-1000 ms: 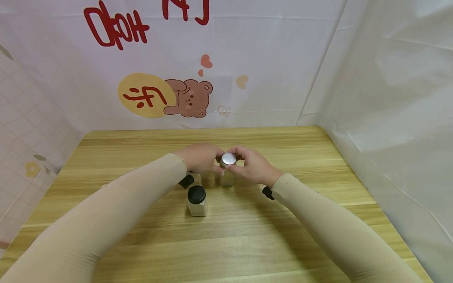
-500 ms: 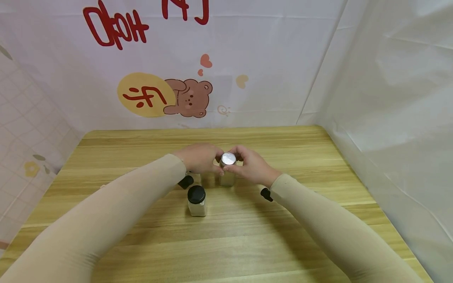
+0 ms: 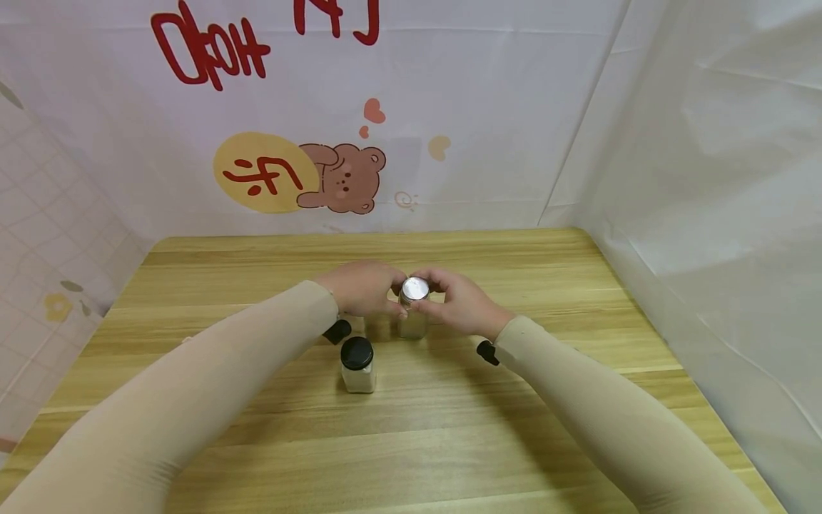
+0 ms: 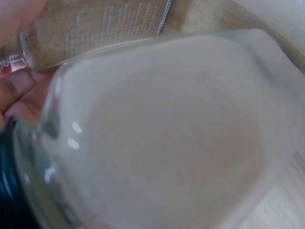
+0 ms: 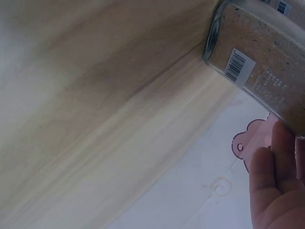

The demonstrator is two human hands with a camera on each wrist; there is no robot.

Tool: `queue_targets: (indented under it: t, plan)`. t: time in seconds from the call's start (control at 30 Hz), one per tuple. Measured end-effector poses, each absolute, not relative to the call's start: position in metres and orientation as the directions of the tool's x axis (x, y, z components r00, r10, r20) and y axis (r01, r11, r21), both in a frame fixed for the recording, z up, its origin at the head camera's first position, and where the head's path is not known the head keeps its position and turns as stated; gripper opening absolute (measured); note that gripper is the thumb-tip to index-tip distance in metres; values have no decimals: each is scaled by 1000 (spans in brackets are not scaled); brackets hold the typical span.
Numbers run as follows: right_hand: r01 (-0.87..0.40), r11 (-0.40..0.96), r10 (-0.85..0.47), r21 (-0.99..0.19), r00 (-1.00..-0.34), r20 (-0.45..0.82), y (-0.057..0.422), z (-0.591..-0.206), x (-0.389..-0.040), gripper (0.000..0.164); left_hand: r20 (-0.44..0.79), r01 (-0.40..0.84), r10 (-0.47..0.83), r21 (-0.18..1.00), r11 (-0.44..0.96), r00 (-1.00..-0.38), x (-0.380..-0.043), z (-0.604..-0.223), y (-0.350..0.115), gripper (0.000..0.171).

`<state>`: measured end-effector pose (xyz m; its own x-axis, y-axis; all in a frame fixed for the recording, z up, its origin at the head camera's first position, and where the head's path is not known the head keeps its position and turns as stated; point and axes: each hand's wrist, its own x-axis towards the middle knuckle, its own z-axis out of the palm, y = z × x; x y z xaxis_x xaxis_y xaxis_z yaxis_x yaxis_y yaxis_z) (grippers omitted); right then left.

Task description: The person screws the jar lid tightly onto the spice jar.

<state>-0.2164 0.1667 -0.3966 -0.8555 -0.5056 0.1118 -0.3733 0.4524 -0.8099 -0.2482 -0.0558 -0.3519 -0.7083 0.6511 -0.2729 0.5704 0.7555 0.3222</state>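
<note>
A glass seasoning jar (image 3: pixel 413 325) with a silvery round top (image 3: pixel 415 288) stands upright toward the far side of the table. My left hand (image 3: pixel 364 287) grips its upper part from the left, finger and thumb around the neck. From the right, my right hand (image 3: pixel 464 303) holds the rim between thumb and fingers. In the right wrist view the jar (image 5: pixel 267 62) shows brown speckled contents and a barcode label; the right fingers (image 5: pixel 276 176) curve near its top end. The left wrist view is mostly filled by a nearer jar (image 4: pixel 181 133) of pale contents with a dark lid.
Nearer me stands a black-lidded jar (image 3: pixel 358 368) with pale contents. Another jar (image 3: pixel 355 325) is partly hidden under my left wrist. The wooden table (image 3: pixel 411 457) ends at a white printed sheet (image 3: pixel 488 86) behind and a white sheet at the right.
My right hand has shifted slightly at the jar's rim, first a little left and then back right. The left hand and the other jars have stayed in place.
</note>
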Motion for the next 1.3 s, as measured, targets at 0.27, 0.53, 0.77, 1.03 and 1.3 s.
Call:
queue_targets:
  t: [0.27, 0.53, 0.77, 1.03, 1.3]
  plan:
    - [-371, 463, -472, -805, -872, 130, 165, -400, -218, 46, -288, 563, 646, 324, 760, -707, -248, -351, -55, 31]
    - [-398, 444, -530, -803, -839, 123, 168, -398, -218, 47, -280, 557, 642, 329, 763, -714, -247, -351, -56, 32]
    - [-347, 464, -459, -815, -881, 114, 162, -399, -215, 38, -265, 569, 654, 335, 752, -708, -248, -352, -57, 30]
    - [-377, 497, -467, -781, -875, 125, 163, -400, -216, 59, -266, 577, 654, 316, 753, -708, -247, -352, -56, 30]
    - [-417, 447, -508, -791, -846, 160, 168, -401, -217, 42, -269, 565, 646, 322, 760, -715, -246, -352, -57, 31]
